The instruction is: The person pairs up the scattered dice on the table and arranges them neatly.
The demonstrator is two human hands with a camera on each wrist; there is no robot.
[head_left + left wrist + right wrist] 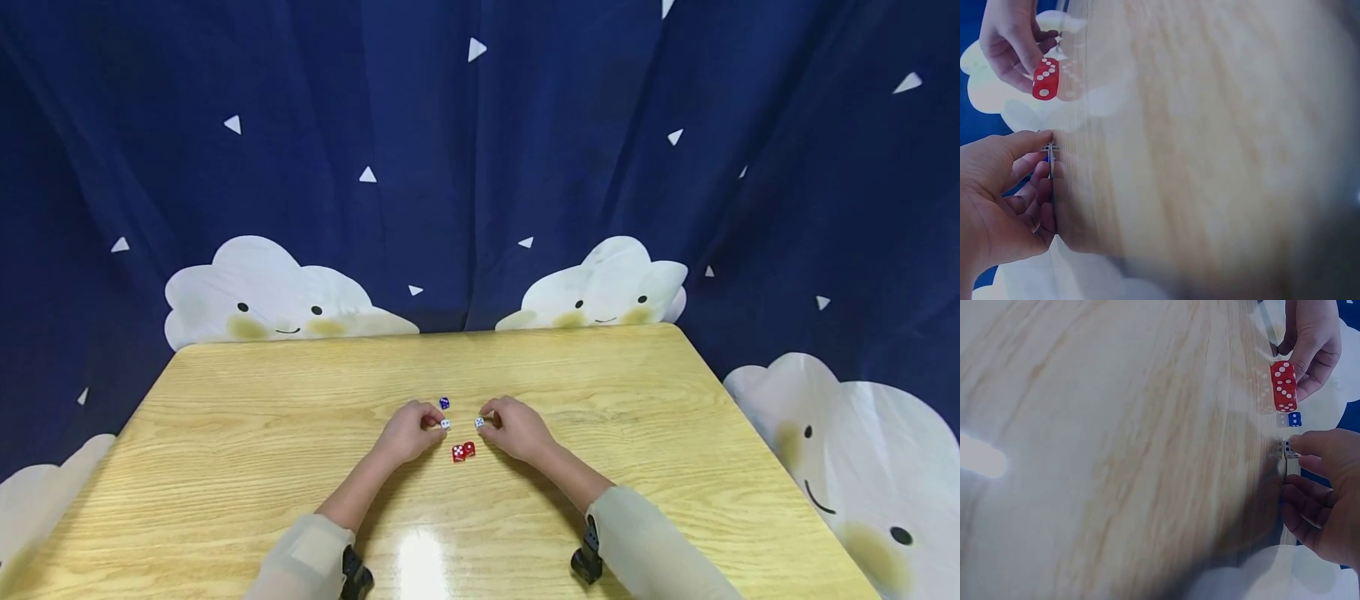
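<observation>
My left hand (407,432) pinches a small white die (446,424) between thumb and index finger near the middle of the table. Opposite it, my right hand (519,429) has thumb and index finger at the sides of another white die (479,422), whose dotted face also shows in the right wrist view (1291,449). A short gap separates the two white dice. Closer to me lie two red dice, one (458,453) right beside the other (469,449). Behind the left white die sits a dark blue die (445,402). In the left wrist view, the fingers mostly hide the left die.
The dice are on a light wooden table (262,425) with a glossy patch of reflected light near its front. A dark blue curtain (420,108) with white triangles and clouds hangs behind and beside it. Black wrist cameras sit under both pale sleeves (660,533).
</observation>
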